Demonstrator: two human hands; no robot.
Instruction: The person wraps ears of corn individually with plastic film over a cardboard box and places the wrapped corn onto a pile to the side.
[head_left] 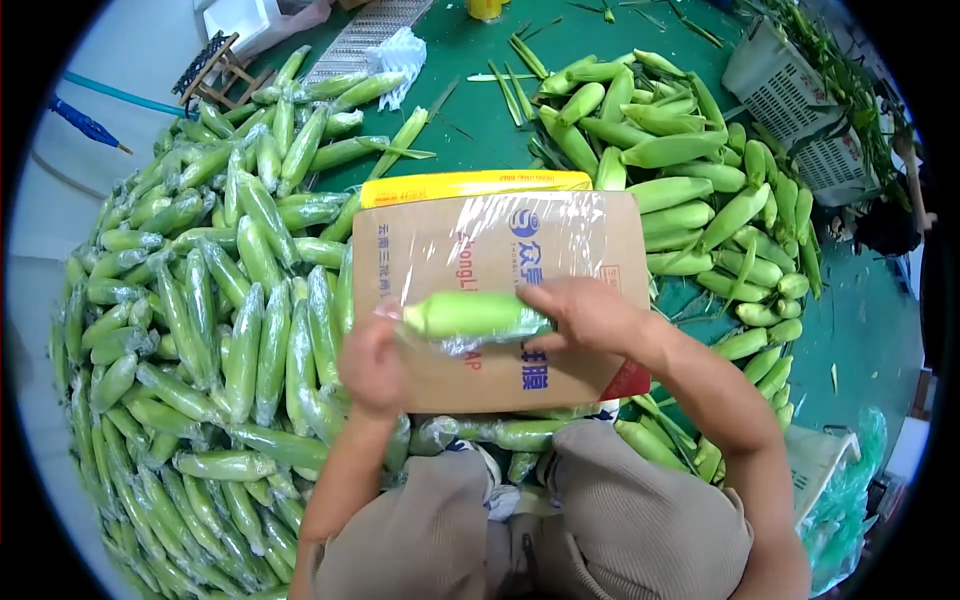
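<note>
An ear of corn in its green husk lies level above a cardboard box, with clear plastic film around its lower side. My right hand is closed on the right end of the ear, thumb on top. At the other end, my left hand is curled and slightly blurred, its fingertips pinching the film beside the stem end. Clear film also covers the upper part of the box top, which carries printed characters. Part of the film under the ear is hard to make out.
Film-wrapped corn is heaped on the left. Unwrapped corn lies piled on the green floor at right. Plastic baskets with leaves stand at the upper right; a yellow-edged box lies behind the cardboard one.
</note>
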